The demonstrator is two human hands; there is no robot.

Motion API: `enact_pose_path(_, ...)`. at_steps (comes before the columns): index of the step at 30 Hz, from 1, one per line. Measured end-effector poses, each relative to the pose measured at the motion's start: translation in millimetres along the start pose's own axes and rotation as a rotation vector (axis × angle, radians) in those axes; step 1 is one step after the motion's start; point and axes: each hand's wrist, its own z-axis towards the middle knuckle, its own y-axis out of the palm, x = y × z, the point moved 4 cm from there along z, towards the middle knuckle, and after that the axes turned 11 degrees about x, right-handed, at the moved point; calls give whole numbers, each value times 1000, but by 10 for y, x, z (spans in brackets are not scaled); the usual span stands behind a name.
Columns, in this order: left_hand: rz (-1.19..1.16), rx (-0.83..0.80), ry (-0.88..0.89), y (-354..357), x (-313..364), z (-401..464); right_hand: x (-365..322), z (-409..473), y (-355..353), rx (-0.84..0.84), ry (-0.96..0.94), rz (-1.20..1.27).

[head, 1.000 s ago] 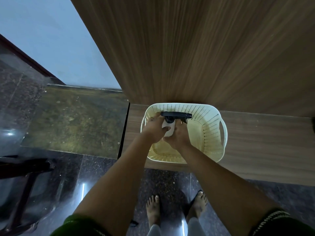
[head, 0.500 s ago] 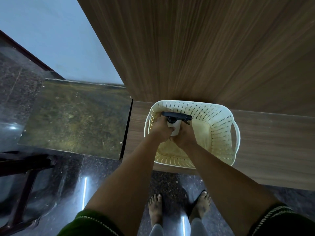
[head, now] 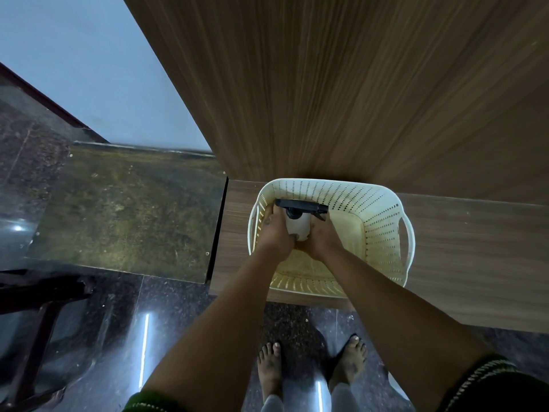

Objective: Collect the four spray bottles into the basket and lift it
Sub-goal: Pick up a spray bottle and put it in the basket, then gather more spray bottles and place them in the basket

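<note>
Two hands, left hand [head: 274, 233] and right hand [head: 322, 237], wrapped around one white spray bottle [head: 297, 224] from either side, inside the cream basket [head: 383, 233]. Basket sits on wooden shelf [head: 475, 257]. Bare feet [head: 270, 373] on dark floor.

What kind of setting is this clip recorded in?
Probably a room in a home: polished dark stone floor, wood-grain furniture with a low shelf holding a plastic basket, and a bare-footed person.
</note>
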Motion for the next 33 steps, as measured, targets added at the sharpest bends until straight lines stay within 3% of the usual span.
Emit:
enact_pose_path(4, 1, 70, 25, -14, 53, -44, 17, -5, -4, 15, 20, 26)
enact_pose_path(18, -20, 65, 45, -229, 132, -309, -105, -241, -129, 135, -13, 21)
enact_pose_path(23, -26, 76, 105, -328, 146, -568, -100, -450, -221, 167, 95, 58)
enact_pose_path(33, -173, 254, 162, -465, 231, -1332, -172, -1056, -627, 339, 87, 290)
